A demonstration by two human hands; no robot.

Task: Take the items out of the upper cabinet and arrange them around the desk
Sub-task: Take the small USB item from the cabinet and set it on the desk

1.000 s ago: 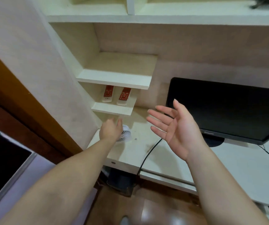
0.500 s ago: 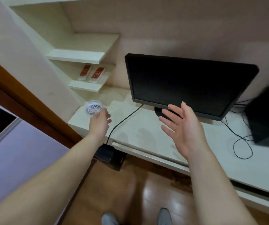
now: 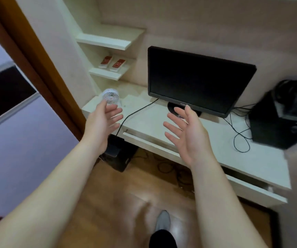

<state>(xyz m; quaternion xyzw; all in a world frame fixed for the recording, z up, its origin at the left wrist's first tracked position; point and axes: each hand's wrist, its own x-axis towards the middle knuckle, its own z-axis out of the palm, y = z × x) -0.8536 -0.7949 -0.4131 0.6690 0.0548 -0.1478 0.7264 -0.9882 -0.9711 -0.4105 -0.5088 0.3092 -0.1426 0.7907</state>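
On desk [image 3: 144, 122], small fan [image 3: 110, 96] released, left hand [image 3: 102, 123] withdrawn, empty

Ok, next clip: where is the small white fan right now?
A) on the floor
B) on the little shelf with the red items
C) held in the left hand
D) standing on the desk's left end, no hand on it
D: the fan stands on the desk, just beyond the open left hand.

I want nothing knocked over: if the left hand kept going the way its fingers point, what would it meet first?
Probably the small white fan on the desk: the open left hand points just beside it. Depth is unclear.
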